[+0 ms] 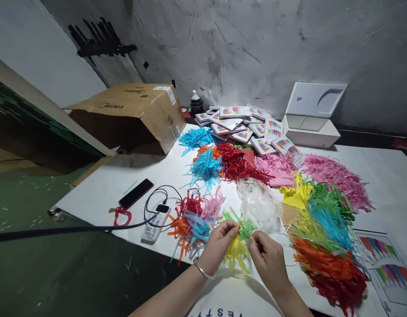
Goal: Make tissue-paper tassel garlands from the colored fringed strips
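A yellow tassel (236,253) is held between the two hands, just above the near edge of the surface (163,171). Its gathered top is pinched by the left hand (219,246), whose thumb and fingers are closed on it. The fingertips of the right hand (267,257) are also closed, and a thin strand appears to be gripped there, though it is too fine for its ends to be traced. The yellow tassel's strips hang loose below the left hand, so the fastening of this piece is judged to be under way rather than finished. Just beyond the hands a light green tassel (247,226) is seen. To the left of the left hand, a red tassel (191,204), a pink tassel (214,203), a blue tassel (199,225) and an orange tassel (181,231) are grouped closely; these may be taken as pieces already formed, but whether they are joined by a strand cannot be told. Much material seems to be left unused: to the right of the right hand, a yellow bunch (297,191), a green bunch (331,200) and an orange bunch (325,255) are laid out. Well beyond both hands, flat printed packets (243,127) are heaped; their contents cannot be made out.
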Demonstrator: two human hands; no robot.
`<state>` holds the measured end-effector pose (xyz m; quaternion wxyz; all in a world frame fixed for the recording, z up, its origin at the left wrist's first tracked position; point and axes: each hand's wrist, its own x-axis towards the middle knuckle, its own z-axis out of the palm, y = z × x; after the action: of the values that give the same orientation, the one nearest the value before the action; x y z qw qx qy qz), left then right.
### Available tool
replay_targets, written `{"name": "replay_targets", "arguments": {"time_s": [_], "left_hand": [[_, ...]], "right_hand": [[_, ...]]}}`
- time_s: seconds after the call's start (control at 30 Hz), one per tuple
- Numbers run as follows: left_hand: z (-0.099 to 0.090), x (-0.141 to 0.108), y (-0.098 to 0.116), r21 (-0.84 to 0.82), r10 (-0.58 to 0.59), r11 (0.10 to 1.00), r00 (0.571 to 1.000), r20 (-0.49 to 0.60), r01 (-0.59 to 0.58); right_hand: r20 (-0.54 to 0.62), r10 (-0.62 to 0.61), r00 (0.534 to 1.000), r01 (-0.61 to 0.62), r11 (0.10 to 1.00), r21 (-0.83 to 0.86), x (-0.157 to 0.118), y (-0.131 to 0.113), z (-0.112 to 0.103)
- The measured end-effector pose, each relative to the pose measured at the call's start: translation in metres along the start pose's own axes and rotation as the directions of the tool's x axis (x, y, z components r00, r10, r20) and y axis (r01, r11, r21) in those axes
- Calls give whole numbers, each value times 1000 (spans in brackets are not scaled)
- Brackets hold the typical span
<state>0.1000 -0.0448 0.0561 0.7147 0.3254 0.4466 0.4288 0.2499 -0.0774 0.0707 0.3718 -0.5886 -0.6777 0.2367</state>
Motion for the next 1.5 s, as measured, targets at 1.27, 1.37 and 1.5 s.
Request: {"name": "replay_targets", "arguments": {"time_s": [1.27, 1.37, 1.5], "left_hand": [[-3, -6, -7, 423, 305, 850, 948, 89, -313], [0, -9, -5, 464, 334, 814, 935, 122, -351], [2, -10, -4, 465, 312, 814, 937, 155, -348]], "right_hand": [[116, 162, 980, -185, 956, 229, 0, 8, 4], [54, 145, 988, -153, 967, 203, 1, 9, 6], [122, 128, 984, -154, 959, 239, 0, 11, 6]]}}
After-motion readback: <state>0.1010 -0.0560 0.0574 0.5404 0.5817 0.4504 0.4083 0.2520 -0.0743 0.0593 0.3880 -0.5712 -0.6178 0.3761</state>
